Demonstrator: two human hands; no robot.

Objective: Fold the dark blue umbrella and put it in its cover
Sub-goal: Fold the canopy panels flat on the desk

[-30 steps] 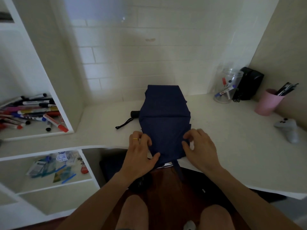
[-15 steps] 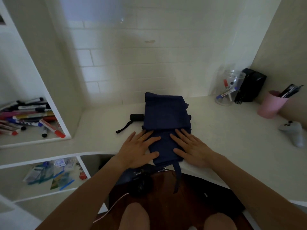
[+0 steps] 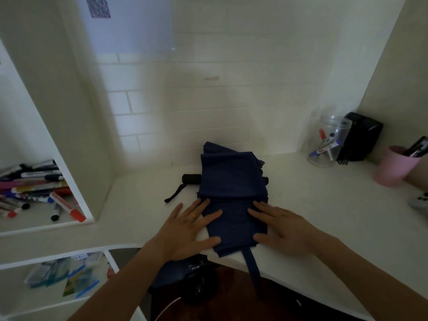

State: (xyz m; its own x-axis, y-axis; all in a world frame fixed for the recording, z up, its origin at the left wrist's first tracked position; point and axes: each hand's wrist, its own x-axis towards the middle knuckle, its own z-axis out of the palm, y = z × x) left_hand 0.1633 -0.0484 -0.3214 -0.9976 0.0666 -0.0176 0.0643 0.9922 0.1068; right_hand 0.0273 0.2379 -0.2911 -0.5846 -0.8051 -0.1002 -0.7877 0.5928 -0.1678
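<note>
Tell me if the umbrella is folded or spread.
Folded: the umbrella lies flat on the desk in layered pleats, left hand and right hand pressing its near end.

No text can be read; the code-like patch on the wall sheet (image 3: 126, 24) is too blurred.

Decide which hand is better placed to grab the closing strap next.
Right hand: it lies flat beside the strap hanging off the desk edge; the left hand is farther away.

Dim alcove: white tiled wall (image 3: 208, 107), white desk (image 3: 324, 205), side shelves (image 3: 46, 228).
</note>
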